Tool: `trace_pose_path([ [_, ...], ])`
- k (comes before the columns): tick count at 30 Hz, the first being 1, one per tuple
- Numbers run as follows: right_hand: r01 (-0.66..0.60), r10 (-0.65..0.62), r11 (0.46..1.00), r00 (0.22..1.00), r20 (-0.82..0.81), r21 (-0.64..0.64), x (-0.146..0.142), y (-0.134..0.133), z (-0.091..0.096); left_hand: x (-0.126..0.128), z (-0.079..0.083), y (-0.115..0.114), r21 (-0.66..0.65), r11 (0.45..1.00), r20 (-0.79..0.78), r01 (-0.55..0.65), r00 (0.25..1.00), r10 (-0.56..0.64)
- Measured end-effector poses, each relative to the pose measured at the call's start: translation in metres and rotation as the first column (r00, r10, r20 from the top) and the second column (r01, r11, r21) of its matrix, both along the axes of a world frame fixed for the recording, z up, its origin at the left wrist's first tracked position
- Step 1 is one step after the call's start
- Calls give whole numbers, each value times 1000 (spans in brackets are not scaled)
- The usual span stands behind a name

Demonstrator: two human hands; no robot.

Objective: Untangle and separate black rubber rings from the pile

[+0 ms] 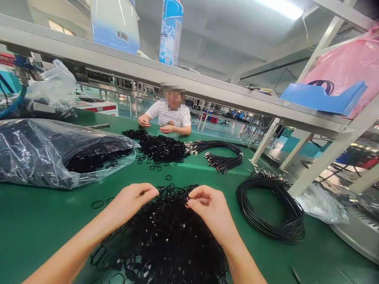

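Note:
A large heap of thin black rings [177, 240] lies on the green tabletop between my forearms. Over its far left edge, my left hand [134, 199] has thumb and forefinger pressed together; whatever is in that pinch is too small to make out. My right hand [209, 203] is above the heap's far right side, its thumb and index fingertip closed on a small dark piece that looks like one of the black rings. A gap separates the two hands. A few loose rings [97, 204] lie left of my left wrist.
An opened clear plastic bag [38, 154] of black rings lies at left. Ahead is a second ring pile [162, 148], where a person [174, 116] sits. Black cable bundles [227, 152] and a coiled cable bundle [245, 213] lie right. A metal shelf [207, 85] crosses overhead.

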State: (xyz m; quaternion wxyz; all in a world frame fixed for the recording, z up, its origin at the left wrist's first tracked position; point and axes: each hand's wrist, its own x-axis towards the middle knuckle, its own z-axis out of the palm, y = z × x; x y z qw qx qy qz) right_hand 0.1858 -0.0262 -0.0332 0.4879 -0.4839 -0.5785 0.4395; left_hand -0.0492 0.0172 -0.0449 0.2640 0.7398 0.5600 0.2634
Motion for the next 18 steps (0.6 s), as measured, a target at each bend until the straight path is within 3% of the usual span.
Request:
trace_pose_path([
  [4, -30, 30, 999, 999, 11, 36, 0, 1, -4, 12, -23, 1, 2, 1000, -71, -13, 997, 13],
  [7, -2, -6, 996, 995, 100, 85, -2, -1, -1, 17, -28, -1, 39, 999, -76, -15, 997, 18],
  [9, 13, -26, 994, 992, 124, 106, -3, -2, 1, 18, -23, -4, 65, 998, -50, -14, 999, 17],
  [12, 3, -4, 998, 1000, 14, 69, -6, -2, -1, 21, -7, -9, 40, 999, 96, -19, 995, 15],
  [15, -14, 18, 999, 994, -111, 38, -8, -1, -3, 27, 8, -19, -90, 996, 311, 28, 950, 2],
  [18, -35, 41, 998, 992, -117, 55, -10, -4, 0, 35, 17, -29, -272, 958, 448, 87, 893, 46],
])
